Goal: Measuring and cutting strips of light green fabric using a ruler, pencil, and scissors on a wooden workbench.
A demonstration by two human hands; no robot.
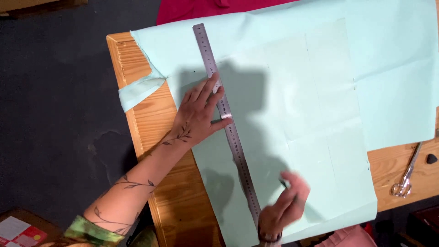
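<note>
A long steel ruler (228, 123) lies diagonally on pale mint fabric (297, 91) spread over a wooden table (151, 119). My left hand (199, 112) rests flat on the ruler's upper half, fingers spread, pressing it onto the cloth. My right hand (283, 206) is near the ruler's lower end, blurred, and pinches a small dark marking tool against the fabric just right of the ruler. A paler rectangle, probably a second layer, shows through the fabric to the right.
Metal scissors (406, 176) lie on the table's right side near a small dark triangular piece (431, 158). Red cloth (206, 8) sits beyond the table's far edge. Dark floor lies to the left. A fabric strip (137, 91) hangs over the left edge.
</note>
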